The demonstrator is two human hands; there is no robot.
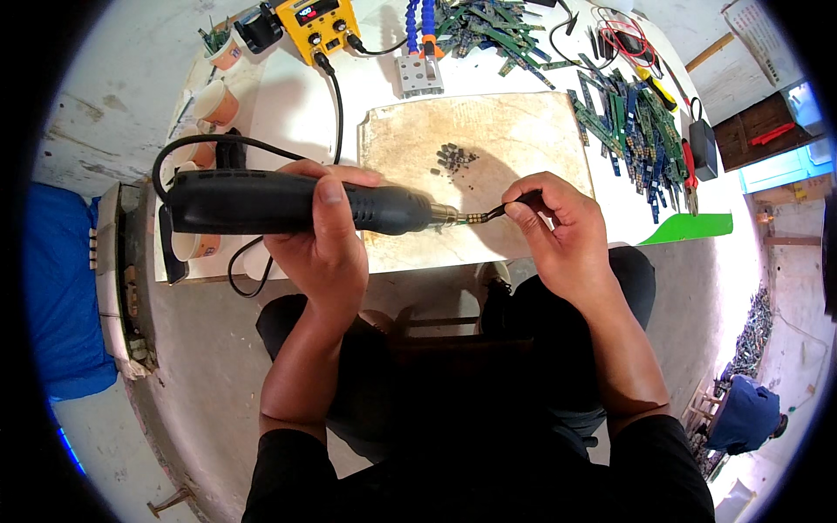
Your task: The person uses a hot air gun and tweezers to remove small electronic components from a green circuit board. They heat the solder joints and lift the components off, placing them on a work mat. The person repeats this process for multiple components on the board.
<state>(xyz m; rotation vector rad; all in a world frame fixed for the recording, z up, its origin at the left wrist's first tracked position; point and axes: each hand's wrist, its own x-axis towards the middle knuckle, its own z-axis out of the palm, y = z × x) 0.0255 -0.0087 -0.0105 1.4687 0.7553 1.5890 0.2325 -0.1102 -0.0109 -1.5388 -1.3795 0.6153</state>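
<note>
The strip point(475, 218) lies over the board point(401, 139), long axis nearly in line with the gun point(253, 202) gripped by the left hand point(324, 253) and nearer the right hand point(565, 234), which pinches tweezers point(499, 210) at its right end; tip closure cannot be told.

A black heat gun point(283, 205) points right, nozzle point(444, 215) near a gold-dotted circuit strip point(477, 218)

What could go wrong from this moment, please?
The left hand holds the hot-air gun, its nozzle facing the right hand: a slip might burn that hand. The circuit strip, gripped near its end, could drop from the tweezers. The looped cable might snag, tugging the gun.
</note>
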